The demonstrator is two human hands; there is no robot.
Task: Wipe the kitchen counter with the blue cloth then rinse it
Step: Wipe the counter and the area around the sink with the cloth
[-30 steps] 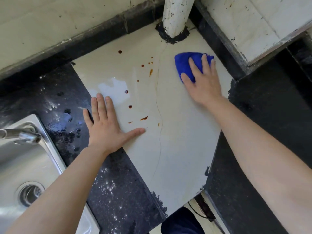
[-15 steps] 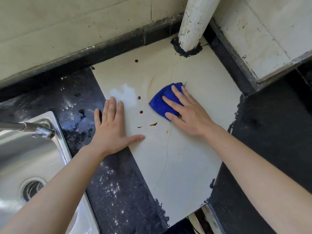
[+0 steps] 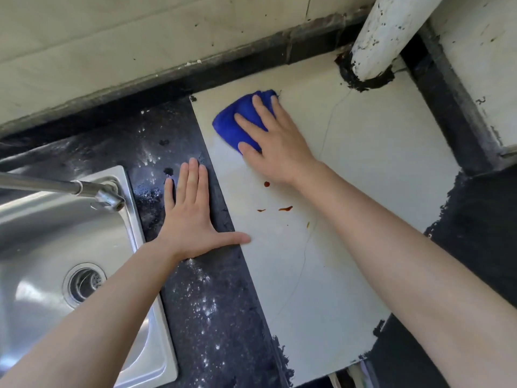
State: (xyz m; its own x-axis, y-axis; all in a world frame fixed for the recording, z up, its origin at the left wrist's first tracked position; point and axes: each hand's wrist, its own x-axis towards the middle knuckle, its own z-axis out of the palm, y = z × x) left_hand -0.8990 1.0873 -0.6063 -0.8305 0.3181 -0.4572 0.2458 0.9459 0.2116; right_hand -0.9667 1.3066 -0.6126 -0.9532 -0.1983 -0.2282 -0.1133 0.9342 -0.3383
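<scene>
In the head view the right hand (image 3: 275, 144) lies flat on the blue cloth (image 3: 237, 121), its fingers (image 3: 263, 110) spread and pressing the bunched fabric down rather than gripping it, at the far left corner of the pale tabletop (image 3: 363, 169), close to the dark back ledge (image 3: 251, 63). The left hand (image 3: 193, 217) rests palm down with fingers extended and holds nothing, braced on the dark speckled strip (image 3: 212, 289) between the pale panel and the steel sink (image 3: 42, 247), its thumb reaching onto the pale surface. The cloth looks soft, light and limp, probably damp, so it should slide easily under a flat palm and fold or roll if pushed from one edge; pressing on its middle with the whole hand seems the best hold, and for rinsing it can be gathered into a fist anywhere. Three brown stains (image 3: 285, 208) are on the panel just this side of the right wrist, so the wiping appears unfinished. Room for strokes is open toward the near edge and to the right, until the white pipe (image 3: 386, 37) at the back and the dark raised border on the right close it off. The faucet (image 3: 106, 196) hangs over the sink just left of the left hand, near for rinsing.
</scene>
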